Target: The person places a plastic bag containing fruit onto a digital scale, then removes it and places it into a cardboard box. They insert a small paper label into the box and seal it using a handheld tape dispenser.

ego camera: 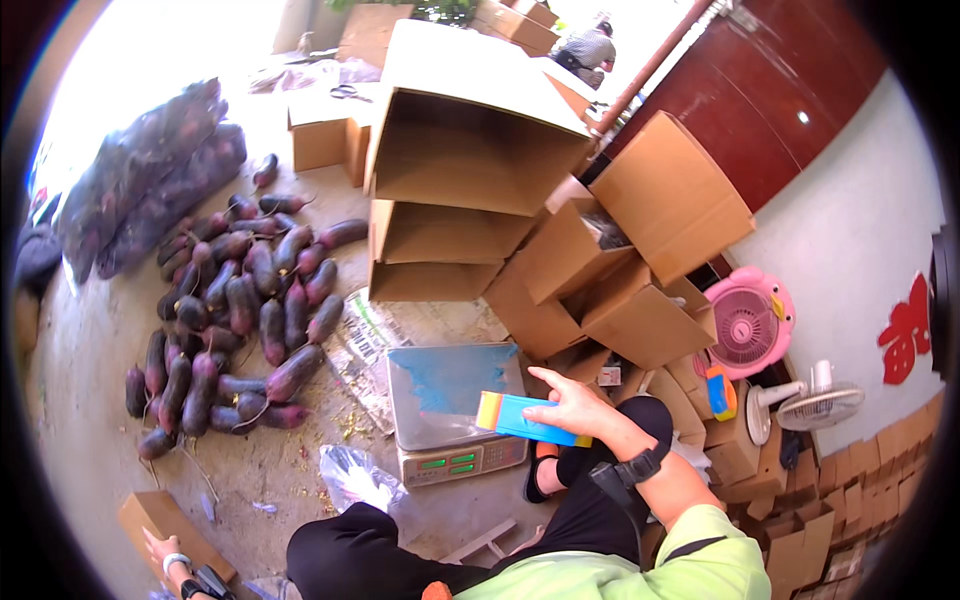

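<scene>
In my right hand (570, 405) is a blue and yellow plastic tape dispenser (525, 417), held just above the near right part of a digital weighing scale (457, 390). Worn blue film partly covers the scale's metal platform, and its green displays are lit. My left hand (161, 551) lies over the side of a small cardboard box (176, 521) at lower left; whether it grips the box is unclear. A heap of dark purple root vegetables, apparently radishes (240, 300), spreads over the concrete floor left of the scale. A clear plastic bag (360, 476) lies by the scale's near left corner.
Stacked open cartons (457, 165) rise beyond the scale, with more boxes (645, 315) to the right. Filled dark sacks (157, 172) lie at far left. A pink fan (750, 322), a white fan (817, 405) and another tape dispenser (721, 394) are at right. A person (589, 49) crouches outside.
</scene>
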Tool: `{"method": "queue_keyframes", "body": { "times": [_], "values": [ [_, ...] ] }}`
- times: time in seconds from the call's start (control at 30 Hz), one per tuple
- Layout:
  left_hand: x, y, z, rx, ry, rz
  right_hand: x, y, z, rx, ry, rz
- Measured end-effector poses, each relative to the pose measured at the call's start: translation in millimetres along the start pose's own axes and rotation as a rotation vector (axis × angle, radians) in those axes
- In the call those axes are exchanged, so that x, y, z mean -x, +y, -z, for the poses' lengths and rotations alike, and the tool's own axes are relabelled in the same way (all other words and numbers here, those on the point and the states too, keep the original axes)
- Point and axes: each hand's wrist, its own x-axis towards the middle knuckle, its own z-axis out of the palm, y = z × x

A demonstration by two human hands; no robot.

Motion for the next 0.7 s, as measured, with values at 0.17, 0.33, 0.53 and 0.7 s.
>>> {"method": "queue_keyframes", "body": {
  "times": [0.17,0.33,0.53,0.7],
  "values": [
    [44.1,174.5,80.1,0.64,-0.015,-0.709,3.0,30.9,23.3,-0.102,0.037,0.078],
    [246.2,386.0,277.6,0.62,-0.014,-1.368,3.5,71.8,38.8,-0.196,0.134,0.161],
    [438.7,564.2,387.0,0.66,0.066,-1.989,25.9,103.6,65.2,-0.319,0.131,0.149],
    [553.8,674.4,432.5,0.719,0.193,-2.199,19.4,127.8,59.9,-0.353,0.099,0.252]
  ]
}}
